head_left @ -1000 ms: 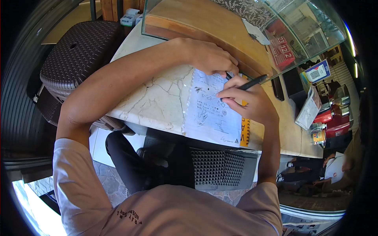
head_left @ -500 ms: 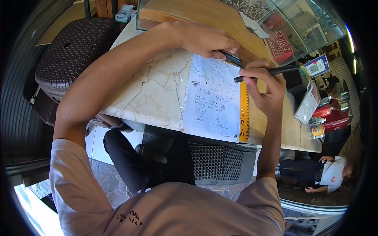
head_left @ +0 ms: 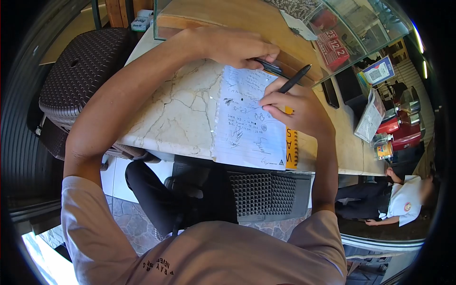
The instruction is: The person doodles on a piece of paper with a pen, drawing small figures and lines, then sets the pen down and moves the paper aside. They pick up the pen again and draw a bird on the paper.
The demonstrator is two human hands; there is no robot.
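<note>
An opened spiral notebook (head_left: 247, 147) lies on the counter, its white page bearing handwriting, small drawings and scribbles, with a yellow cover (head_left: 291, 149) along its right side. Over the upper right of the page, my right hand (head_left: 289, 104) grips a black pen (head_left: 295, 78) whose upper end points up and right. The fingertips are low over the drawings, and the pen's lower end is hidden by them. At the page's top edge, my left hand (head_left: 247, 50) is curled with its fingers on a dark pen-like object (head_left: 270, 65), partly covered by the hand.
The marble counter (head_left: 185, 104) has a glass case (head_left: 361, 33) at its far side. A dark phone-like object (head_left: 330, 92), a QR code card (head_left: 378, 72) and jars (head_left: 382, 151) stand or lie to the right. Another person (head_left: 403, 199) is at far right; a woven stool (head_left: 85, 66) is at left.
My right hand has moved left and down over the page, and its pen has swung from nearly level to slanting upright. The pen has come away from the dark object at my left hand.
</note>
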